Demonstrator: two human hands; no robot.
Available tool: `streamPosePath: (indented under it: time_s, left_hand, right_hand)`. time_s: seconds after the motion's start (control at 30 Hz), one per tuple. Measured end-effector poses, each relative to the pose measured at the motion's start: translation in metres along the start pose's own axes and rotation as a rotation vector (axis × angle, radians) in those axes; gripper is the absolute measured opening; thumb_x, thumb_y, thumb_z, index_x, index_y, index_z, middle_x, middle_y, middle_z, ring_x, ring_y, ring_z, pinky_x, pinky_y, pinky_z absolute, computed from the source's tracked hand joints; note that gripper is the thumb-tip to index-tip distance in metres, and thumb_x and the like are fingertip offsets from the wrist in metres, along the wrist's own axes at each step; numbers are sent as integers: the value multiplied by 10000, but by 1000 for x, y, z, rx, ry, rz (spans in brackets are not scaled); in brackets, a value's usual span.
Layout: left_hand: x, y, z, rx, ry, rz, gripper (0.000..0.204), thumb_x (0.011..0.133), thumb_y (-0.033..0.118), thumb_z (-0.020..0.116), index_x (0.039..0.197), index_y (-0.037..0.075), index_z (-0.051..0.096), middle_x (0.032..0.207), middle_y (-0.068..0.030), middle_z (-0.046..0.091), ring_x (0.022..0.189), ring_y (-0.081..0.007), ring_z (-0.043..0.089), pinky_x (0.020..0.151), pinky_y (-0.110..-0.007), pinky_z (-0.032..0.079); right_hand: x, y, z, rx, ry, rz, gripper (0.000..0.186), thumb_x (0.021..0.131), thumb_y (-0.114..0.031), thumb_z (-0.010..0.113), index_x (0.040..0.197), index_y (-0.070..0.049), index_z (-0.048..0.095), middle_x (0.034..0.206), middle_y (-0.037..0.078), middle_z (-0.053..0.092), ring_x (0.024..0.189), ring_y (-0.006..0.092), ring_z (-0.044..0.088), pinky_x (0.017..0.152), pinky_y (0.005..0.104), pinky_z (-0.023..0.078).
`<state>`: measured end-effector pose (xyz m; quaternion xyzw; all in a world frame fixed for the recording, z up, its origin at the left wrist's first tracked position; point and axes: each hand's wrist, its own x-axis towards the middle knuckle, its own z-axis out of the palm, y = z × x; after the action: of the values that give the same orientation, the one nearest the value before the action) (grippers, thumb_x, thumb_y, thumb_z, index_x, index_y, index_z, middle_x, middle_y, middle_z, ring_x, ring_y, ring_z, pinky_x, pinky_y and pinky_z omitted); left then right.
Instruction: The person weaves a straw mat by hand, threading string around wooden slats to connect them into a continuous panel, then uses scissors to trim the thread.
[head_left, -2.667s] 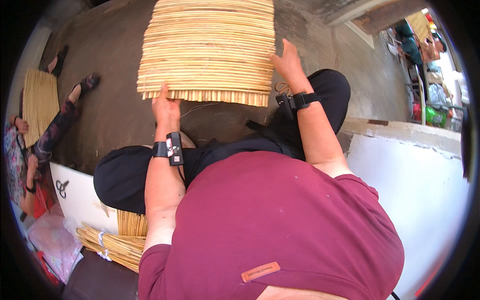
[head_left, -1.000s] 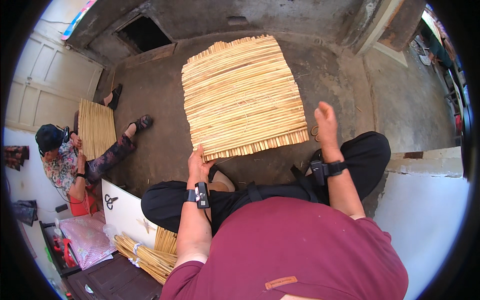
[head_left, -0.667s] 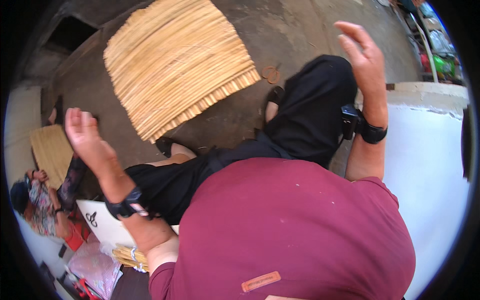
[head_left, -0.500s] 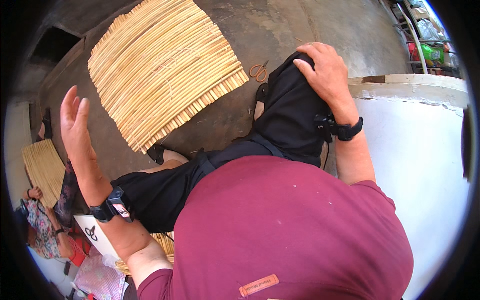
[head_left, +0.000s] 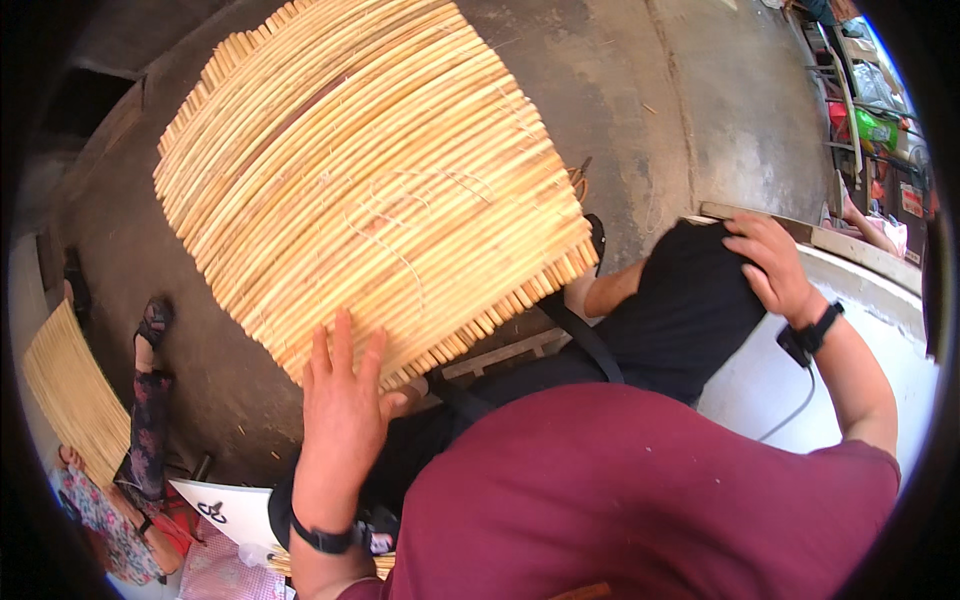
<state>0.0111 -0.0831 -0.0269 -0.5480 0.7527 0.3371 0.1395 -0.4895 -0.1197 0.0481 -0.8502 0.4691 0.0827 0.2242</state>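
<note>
A large mat of pale yellow sticks (head_left: 330, 190), laid side by side and joined with string, lies in front of my legs. Loose thin string (head_left: 400, 250) curls across its surface. My left hand (head_left: 345, 410) is at the mat's near edge, fingers stretched and a little spread, holding nothing; whether the fingertips touch the sticks I cannot tell. On my black-trousered right knee (head_left: 700, 280) rests my right hand (head_left: 778, 265), open with its fingers apart. A pair of scissors (head_left: 580, 180) is on the floor past the mat's right edge, partly hidden by it.
At the far left a person (head_left: 110, 520) in a floral top sits by another stick mat (head_left: 75, 385). Nearer, black-handled scissors (head_left: 212, 512) lie on a white board (head_left: 240, 505). A low white wall (head_left: 860, 300) stands at right, with cluttered shelves (head_left: 870, 110) behind it.
My left hand has come down from the air at left to the mat's near edge. The right hand stays on the knee. The view has shifted, and the mat looks larger and nearer.
</note>
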Motion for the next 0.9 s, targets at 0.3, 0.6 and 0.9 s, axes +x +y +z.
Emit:
streamPosePath:
  time_s: [0.3, 0.6, 0.9]
  left_hand:
    - [44, -45, -71, -414, 186, -142, 598, 829, 259, 675, 1324, -13, 481, 1359, -230, 484, 1244, -408, 468, 1032, -431, 368]
    - [98, -60, -71, -339, 95, -128, 564, 765, 155, 703, 1276, -12, 531, 1265, -223, 550, 1155, -389, 521, 973, -422, 416]
    - [72, -66, -66, -362, -1, -4, 686, 692, 108, 744, 1324, 48, 483, 1432, -210, 395, 1311, -379, 395, 1040, -431, 375]
  right_hand:
    - [25, 29, -13, 166, -358, 168, 389, 903, -320, 424, 1106, -19, 565, 1167, 255, 522, 1131, 444, 488, 927, 515, 400]
    - [42, 20, -17, 205, -402, 219, 371, 901, -333, 406, 1064, -47, 578, 1119, 240, 542, 1064, 453, 523, 866, 537, 434]
    - [23, 27, -26, 95, -438, 323, 543, 971, -446, 296, 1174, -19, 564, 1314, 269, 478, 1261, 432, 428, 1064, 506, 312]
